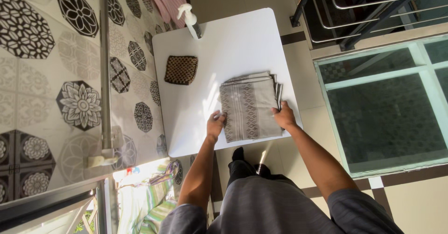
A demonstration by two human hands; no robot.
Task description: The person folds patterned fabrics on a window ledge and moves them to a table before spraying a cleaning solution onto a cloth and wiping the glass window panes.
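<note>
Head view: grey patterned cloth (249,105) already folded into a thick rectangle near the front edge of the white table (224,47), left hand (215,123) and right hand (284,116) pressed on its two near corners (fingers together, flat), small brown woven cloth (181,69) untouched further back.

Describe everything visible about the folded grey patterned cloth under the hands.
The folded grey patterned cloth looks woven, with pale diamond bands running lengthwise. Several layers show at its far and right edges. It lies flat near the white square table's front right. The left hand touches its near left edge; the right hand grips its near right edge.
</note>
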